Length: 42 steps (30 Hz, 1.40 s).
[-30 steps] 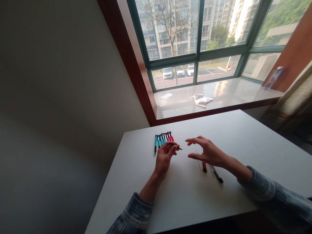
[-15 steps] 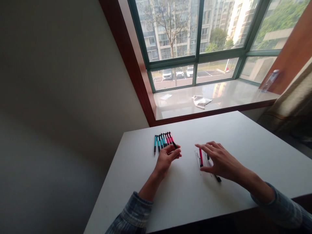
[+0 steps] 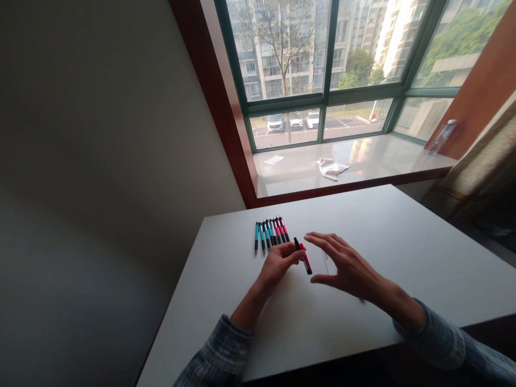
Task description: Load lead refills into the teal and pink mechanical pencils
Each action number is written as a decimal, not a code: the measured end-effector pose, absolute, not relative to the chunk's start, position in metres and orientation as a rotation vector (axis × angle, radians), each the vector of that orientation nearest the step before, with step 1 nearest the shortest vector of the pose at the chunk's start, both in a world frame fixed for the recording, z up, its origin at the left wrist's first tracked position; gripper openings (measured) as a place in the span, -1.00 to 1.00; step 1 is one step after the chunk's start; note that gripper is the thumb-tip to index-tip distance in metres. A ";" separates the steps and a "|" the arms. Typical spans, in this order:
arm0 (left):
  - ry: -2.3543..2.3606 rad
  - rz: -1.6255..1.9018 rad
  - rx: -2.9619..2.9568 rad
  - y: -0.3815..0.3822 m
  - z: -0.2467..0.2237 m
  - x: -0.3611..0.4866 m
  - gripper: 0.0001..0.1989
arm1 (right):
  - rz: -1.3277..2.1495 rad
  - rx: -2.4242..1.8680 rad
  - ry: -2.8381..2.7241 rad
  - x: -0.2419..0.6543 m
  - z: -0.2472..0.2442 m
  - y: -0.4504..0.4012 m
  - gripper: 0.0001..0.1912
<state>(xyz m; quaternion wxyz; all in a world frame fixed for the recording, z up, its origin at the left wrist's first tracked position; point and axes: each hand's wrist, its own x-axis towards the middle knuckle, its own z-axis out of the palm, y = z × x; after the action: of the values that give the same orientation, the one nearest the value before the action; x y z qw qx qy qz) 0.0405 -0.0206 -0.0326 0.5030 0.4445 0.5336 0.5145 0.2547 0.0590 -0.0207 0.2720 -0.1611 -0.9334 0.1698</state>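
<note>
My left hand (image 3: 279,264) is closed, its thumb and fingers pinching a red pen barrel (image 3: 306,260) with a black end. A short black pen part (image 3: 297,243) sticks up beside the barrel in the same pinch. Whether the two pieces are joined, I cannot tell. Just to the right, my right hand (image 3: 342,263) is open, thumb and fingers spread apart with nothing between them. Beyond my left hand lies a row of several teal and red pens (image 3: 266,234) with black grips. Thin clear pen pieces (image 3: 325,263) lie partly hidden behind my right hand.
The white table (image 3: 322,333) stands against a windowsill (image 3: 290,180). On the sill are a crumpled cloth (image 3: 332,168), a flat scrap of paper (image 3: 274,160) and a clear bottle (image 3: 441,138). A wall rises on the left and a curtain (image 3: 471,177) hangs on the right.
The red barrel has moved left from between my right thumb and fingers into my left hand's pinch. My right hand has shifted left after it and is apart from it now.
</note>
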 end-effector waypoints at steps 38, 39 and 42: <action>1.387 1.304 1.377 -0.021 -0.031 0.041 -0.71 | 1.334 -0.523 -1.956 0.227 -0.014 0.075 -0.71; 1.383 1.301 1.383 -0.021 -0.031 0.041 -0.71 | 1.328 -0.515 -1.976 0.227 -0.015 0.074 -0.71; 1.370 1.295 1.385 -0.021 -0.031 0.042 -0.71 | 1.249 -0.520 -2.056 0.229 -0.016 0.076 -0.70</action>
<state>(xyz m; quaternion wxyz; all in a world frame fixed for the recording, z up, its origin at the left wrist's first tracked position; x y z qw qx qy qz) 0.0417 -0.0213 -0.0307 0.3905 0.5451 0.5391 0.5097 0.2287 0.0760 -0.0156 0.3337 -0.1992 -0.7875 0.4783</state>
